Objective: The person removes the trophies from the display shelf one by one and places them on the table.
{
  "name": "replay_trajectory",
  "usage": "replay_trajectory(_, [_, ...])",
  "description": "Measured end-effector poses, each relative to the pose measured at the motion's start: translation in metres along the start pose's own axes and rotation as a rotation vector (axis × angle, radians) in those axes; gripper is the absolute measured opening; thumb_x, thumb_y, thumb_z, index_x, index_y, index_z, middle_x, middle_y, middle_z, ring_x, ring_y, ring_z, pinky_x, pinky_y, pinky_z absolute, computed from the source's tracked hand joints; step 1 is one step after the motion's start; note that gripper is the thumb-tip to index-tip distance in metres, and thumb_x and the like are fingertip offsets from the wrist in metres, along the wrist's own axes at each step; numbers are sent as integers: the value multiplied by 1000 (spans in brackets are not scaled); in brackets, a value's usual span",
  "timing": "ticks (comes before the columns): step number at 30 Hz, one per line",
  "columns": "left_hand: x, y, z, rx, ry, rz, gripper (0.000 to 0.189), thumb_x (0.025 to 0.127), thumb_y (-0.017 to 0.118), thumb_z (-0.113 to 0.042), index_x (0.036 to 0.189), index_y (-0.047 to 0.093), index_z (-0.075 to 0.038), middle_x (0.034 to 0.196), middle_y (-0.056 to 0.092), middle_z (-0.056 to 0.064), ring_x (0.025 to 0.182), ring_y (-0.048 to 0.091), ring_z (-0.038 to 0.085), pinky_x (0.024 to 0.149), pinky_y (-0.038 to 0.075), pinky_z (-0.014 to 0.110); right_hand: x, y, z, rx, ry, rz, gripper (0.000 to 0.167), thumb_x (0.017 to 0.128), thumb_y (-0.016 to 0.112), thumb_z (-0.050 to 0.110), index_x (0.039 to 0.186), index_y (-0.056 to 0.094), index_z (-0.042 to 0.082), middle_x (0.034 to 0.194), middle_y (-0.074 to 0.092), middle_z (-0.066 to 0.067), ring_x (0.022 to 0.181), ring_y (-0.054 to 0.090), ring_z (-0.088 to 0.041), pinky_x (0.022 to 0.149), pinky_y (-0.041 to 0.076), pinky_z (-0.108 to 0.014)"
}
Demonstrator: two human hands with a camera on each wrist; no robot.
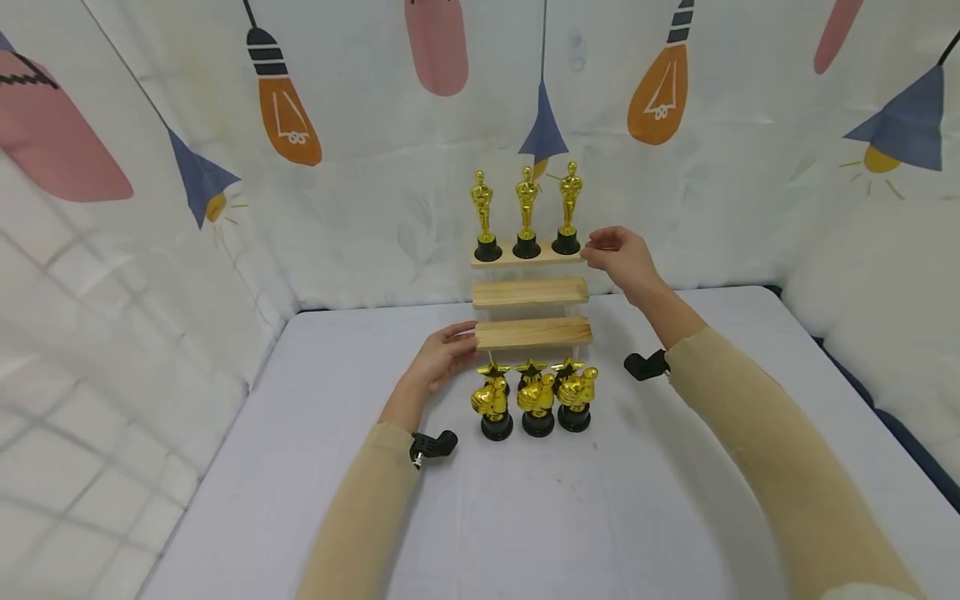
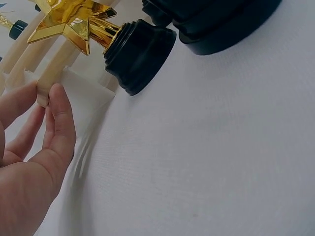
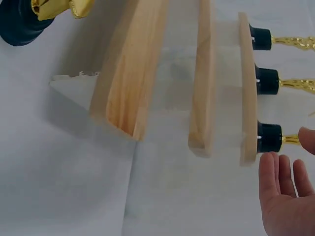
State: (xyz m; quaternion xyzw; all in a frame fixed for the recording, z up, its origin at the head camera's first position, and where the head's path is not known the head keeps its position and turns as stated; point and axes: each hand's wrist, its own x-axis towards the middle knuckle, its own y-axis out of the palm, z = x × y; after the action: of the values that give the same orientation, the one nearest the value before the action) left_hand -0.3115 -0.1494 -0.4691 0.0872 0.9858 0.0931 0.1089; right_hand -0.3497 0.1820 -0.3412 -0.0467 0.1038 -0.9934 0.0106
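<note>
A tiered rack has three wooden shelves. On its top shelf (image 1: pixel 540 261) stand three gold statuette trophies on black bases. My right hand (image 1: pixel 624 260) is at that shelf's right end, its fingertips beside the black base of the rightmost statuette trophy (image 3: pixel 268 137) and its fingers loosely extended. My left hand (image 1: pixel 438 357) pinches the left end of the lowest shelf (image 2: pixel 53 73) between thumb and fingers. The middle shelf (image 1: pixel 530 292) and the lowest shelf bear nothing. In front of the rack stand three gold star trophies (image 2: pixel 78 22) and three fist-shaped gold trophies (image 1: pixel 537 395).
The rack stands near the back edge of a table with a white cloth (image 1: pixel 525 517). Behind it hangs a white curtain (image 1: pixel 360 208) printed with lamps and bulbs. Black wrist cameras (image 1: pixel 433 444) sit on both forearms.
</note>
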Motion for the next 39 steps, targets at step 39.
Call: replay_trajectory(39, [0, 0, 3, -18, -4, -7, 49, 101, 64, 0, 148, 52, -1, 138, 56, 21, 111, 64, 25, 96, 56, 34, 41, 28, -6, -147, -3, -120, 47, 98, 74, 20, 140, 60, 4, 135, 60, -15, 125, 55, -30, 104, 49, -41])
